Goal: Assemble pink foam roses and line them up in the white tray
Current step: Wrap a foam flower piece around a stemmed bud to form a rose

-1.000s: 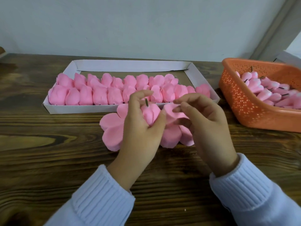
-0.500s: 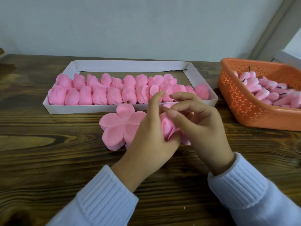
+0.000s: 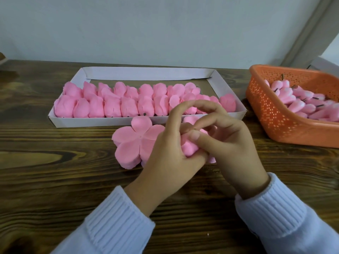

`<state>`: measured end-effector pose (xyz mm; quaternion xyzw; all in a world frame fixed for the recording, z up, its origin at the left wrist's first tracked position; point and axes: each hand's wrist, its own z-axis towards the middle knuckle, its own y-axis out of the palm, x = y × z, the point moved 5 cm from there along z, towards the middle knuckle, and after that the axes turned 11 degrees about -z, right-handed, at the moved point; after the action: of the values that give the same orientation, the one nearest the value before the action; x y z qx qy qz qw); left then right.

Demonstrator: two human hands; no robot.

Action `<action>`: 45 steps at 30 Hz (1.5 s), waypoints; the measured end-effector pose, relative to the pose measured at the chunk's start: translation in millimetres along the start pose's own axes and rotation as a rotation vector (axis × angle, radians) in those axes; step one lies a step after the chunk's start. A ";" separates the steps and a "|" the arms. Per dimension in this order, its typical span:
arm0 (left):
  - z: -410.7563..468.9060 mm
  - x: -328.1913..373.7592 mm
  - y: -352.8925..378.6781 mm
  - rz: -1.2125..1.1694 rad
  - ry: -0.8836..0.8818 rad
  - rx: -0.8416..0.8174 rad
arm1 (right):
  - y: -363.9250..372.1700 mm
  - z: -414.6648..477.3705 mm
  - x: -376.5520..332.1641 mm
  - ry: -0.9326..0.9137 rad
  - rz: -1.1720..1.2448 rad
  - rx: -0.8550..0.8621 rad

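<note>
The left hand (image 3: 170, 153) is cupping the rose (image 3: 189, 150) just in front of the tray (image 3: 113, 121), and the right hand (image 3: 234, 143) is pinching its petals. The foam is looking soft, light and easily creased; gripping gently at the base seems safest

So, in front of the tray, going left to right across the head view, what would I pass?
Petal stack → left hand → rose gripped by both hands → right hand → basket.
</note>
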<state>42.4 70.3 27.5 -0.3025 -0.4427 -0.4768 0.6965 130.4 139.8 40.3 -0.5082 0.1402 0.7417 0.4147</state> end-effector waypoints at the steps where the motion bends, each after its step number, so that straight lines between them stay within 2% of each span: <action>1: 0.4 -1.1 -0.4 -0.019 -0.015 0.014 | -0.8 0.6 0.2 0.009 0.049 0.001; 7: -0.4 -5.3 1.8 -0.063 -0.107 0.055 | -2.0 0.0 8.8 0.112 0.232 0.037; 12: 0.6 -10.2 2.4 -0.097 -0.153 0.050 | -3.5 0.3 14.1 0.143 0.281 0.073; 14: 0.1 -11.6 2.1 -0.088 -0.153 0.064 | -4.9 0.4 12.0 0.111 0.222 0.087; 17: -1.2 -11.7 -3.3 -0.127 -0.129 0.147 | 0.9 -1.5 9.4 0.123 0.083 0.011; 21: -0.5 -11.0 -12.5 -0.107 -0.032 0.239 | 20.3 -8.4 9.1 0.190 0.067 -0.190; 26: 0.5 -9.4 -2.9 0.026 0.051 0.253 | 28.3 -12.1 0.6 0.131 0.018 -0.209; 29: 0.6 -13.7 1.5 -0.019 0.036 0.267 | 28.4 -12.7 -0.1 0.113 0.034 -0.156; 31: 0.3 -16.5 0.9 -0.028 -0.002 0.198 | 26.4 -11.7 -0.3 0.070 -0.001 -0.084; 35: -1.6 -16.1 -1.6 0.203 0.006 0.014 | 11.5 -9.0 1.4 0.064 0.044 0.161; 37: -0.1 -12.2 -4.1 0.285 0.027 0.004 | -0.9 -7.4 5.1 0.097 0.056 0.288; 41: 7.1 5.4 -27.7 0.321 0.100 0.180 | -16.2 -5.5 12.8 0.181 0.089 0.379; 45: 13.6 8.0 -69.9 0.443 -0.022 0.467 | -17.1 -6.2 14.1 0.206 -0.018 0.367</action>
<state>-26.1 53.3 40.5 -0.2284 -0.4711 -0.1960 0.8291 145.3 153.1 28.9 -0.4985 0.3102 0.6439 0.4906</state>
